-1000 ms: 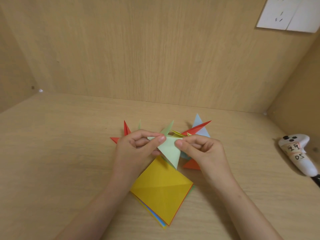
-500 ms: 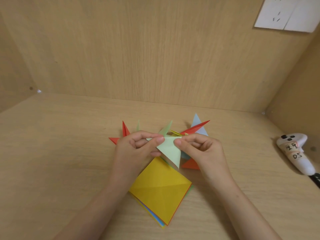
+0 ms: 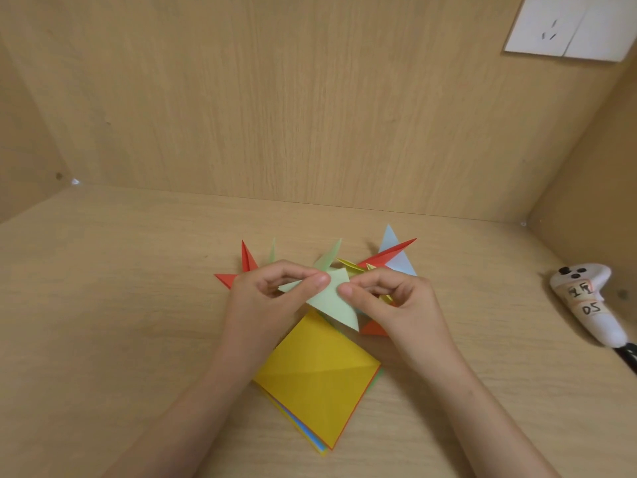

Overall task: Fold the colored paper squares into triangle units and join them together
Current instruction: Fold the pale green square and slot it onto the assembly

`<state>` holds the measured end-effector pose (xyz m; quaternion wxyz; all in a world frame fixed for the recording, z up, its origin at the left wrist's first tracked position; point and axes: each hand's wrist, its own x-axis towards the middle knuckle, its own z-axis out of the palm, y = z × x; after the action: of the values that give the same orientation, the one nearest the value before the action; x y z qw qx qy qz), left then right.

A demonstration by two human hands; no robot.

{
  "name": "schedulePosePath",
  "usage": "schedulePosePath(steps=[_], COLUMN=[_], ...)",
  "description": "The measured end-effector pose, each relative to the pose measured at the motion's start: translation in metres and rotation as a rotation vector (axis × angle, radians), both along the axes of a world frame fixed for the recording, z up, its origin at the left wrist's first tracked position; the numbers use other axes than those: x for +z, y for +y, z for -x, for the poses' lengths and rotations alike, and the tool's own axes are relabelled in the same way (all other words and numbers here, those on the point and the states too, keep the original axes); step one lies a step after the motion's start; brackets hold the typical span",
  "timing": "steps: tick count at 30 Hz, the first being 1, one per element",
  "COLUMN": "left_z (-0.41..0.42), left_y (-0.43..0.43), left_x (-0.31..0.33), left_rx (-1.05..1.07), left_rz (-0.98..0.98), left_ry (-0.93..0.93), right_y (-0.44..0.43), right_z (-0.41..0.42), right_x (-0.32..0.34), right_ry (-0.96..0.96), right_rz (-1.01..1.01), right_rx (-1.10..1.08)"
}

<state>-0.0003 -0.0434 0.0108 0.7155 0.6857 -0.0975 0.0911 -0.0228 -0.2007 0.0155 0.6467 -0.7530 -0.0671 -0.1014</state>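
A pale green folded paper triangle is held just above the desk, its tip pointing down and right. My left hand pinches its upper left edge between thumb and forefinger. My right hand pinches its right edge the same way. Behind the hands lie folded pointed units: red ones at the left, a red one and a light blue one at the right, with green and yellow tips between. A stack of paper squares, yellow on top, lies below the hands.
A white controller with a handwritten label lies at the right edge of the wooden desk. Wooden walls close in the back and both sides. A white wall socket plate sits at the top right.
Both hands have kept their pinch on the green triangle. Its top corner has turned slightly up between the thumbs. The piled units have not moved.
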Motion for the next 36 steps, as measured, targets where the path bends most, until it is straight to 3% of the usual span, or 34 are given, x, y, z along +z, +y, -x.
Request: schedulePosePath(steps=[5,10,15,21,25,28,36], left_z=[-0.003,-0.003,-0.001,-0.001,-0.002,-0.003,-0.003], left_y=[0.002,0.001,0.002,-0.001,-0.001,-0.001,-0.003], left_x=[-0.003,-0.006,-0.010,-0.010,-0.015,-0.015,-0.016], left_rx=[-0.068,-0.090,0.013,0.080,0.106,0.128,0.122], left_rz=[-0.088,-0.193,-0.228,-0.191,-0.205,-0.201,-0.217], left_ry=[-0.038,-0.188,-0.246,-0.207,-0.197,-0.172,-0.165], right_y=[-0.002,0.002,0.004,0.003,0.001,0.001,-0.003], right_z=[0.001,0.003,0.004,0.001,-0.001,-0.006,-0.012], right_x=[0.000,-0.002,0.000,-0.006,-0.015,-0.020,-0.025], right_ry=[-0.015,-0.011,-0.009,-0.020,-0.161,-0.305,-0.461], right_rz=[0.011,0.035,0.035,0.250,0.481,0.564,0.676], right_rx=[0.043,0.145,0.142,0.017,-0.092,-0.129,-0.202])
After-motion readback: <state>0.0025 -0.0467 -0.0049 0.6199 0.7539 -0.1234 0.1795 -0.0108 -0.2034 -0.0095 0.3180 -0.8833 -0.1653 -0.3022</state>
